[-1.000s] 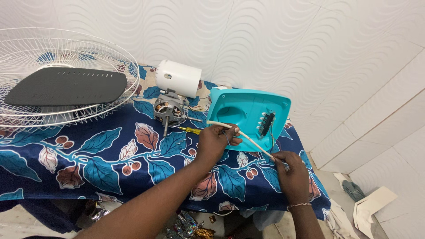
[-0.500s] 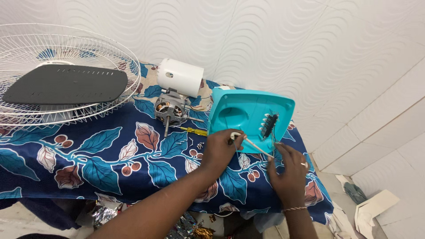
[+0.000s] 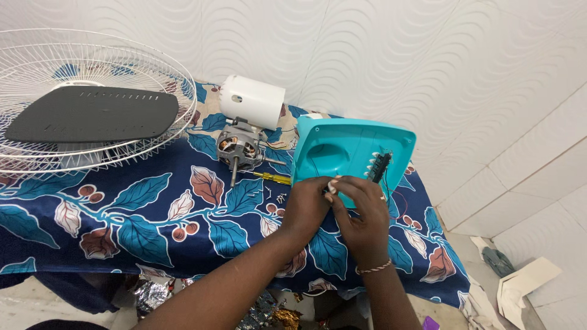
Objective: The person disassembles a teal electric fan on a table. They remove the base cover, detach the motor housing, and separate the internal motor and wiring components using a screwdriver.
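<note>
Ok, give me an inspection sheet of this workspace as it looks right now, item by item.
Surface: table under a blue leaf-print cloth.
Job's things: turquoise fan housing propped open, switch block inside; small white part pinched at its lower edge.
Clutter: fan motor, white motor cover, yellow-handled screwdriver, loose screws, wire fan guard with dark plate.
Hands: left hand and right hand together on the white part.
Cables: thin wires beside the housing.
Surroundings: white wavy wall; scraps on the floor.
</note>
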